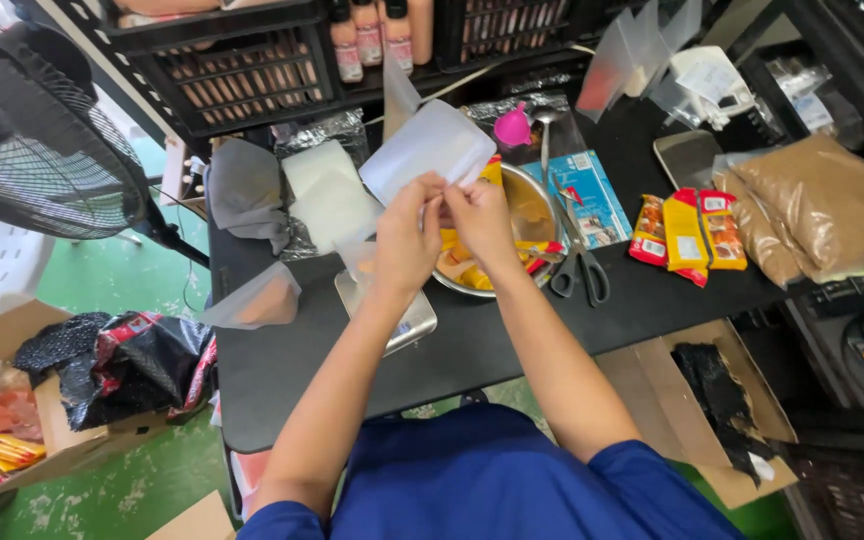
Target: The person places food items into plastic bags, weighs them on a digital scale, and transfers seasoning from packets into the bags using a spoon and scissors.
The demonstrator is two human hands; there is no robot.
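Observation:
Both my hands are raised over the black table (472,340), pinching the lower edge of a clear plastic bag (422,145) that stands up and away from me. My left hand (407,240) grips its left part and my right hand (480,220) its right part, fingertips almost touching. Right under my hands sits a metal bowl (532,205) with yellow and red packets in it. A small silver scale (407,320) lies below my left wrist.
Scissors (580,268) lie right of the bowl, then red and yellow snack packets (687,235) and bags of brown powder (817,205). A stack of clear bags (327,195), a grey cloth (244,190) and a pink funnel (513,126) lie behind. A fan (32,120) stands left; open cardboard boxes sit on the floor.

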